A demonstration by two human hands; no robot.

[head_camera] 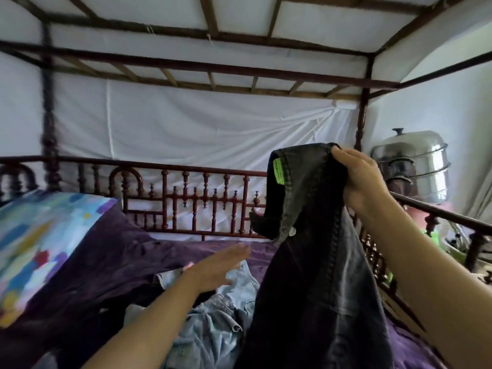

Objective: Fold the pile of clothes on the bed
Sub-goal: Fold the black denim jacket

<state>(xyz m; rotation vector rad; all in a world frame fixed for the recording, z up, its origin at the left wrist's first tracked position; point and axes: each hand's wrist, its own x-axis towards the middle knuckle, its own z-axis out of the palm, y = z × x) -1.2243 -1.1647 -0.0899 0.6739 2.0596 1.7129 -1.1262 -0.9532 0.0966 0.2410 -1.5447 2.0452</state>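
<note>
Hanging from the right hand (359, 179), head view, the black washed-denim garment (314, 275) was held up above the bed. The grip was closed, fingers curled over its top edge beside the green sewn-in label (278, 171). The rest drooped bunched toward the crumpled light blue denim jeans (213, 328) lying in the pile on the purple bedspread (106, 262). The left hand (221, 265) was flat with straight fingers, blurred, holding nothing, above the jeans.

Risks, as judgement: a one-hand grip on a single edge of heavy denim could slip, dropping it back on the pile. The hanging hem could drag the jeans. The fabric hung near the dark red turned-wood bed rail (202, 201) and could snag there.

Containers: a stacked stainless-steel steamer pot (423, 166) stood beyond the rail on the right, lid on, contents hidden.
</note>
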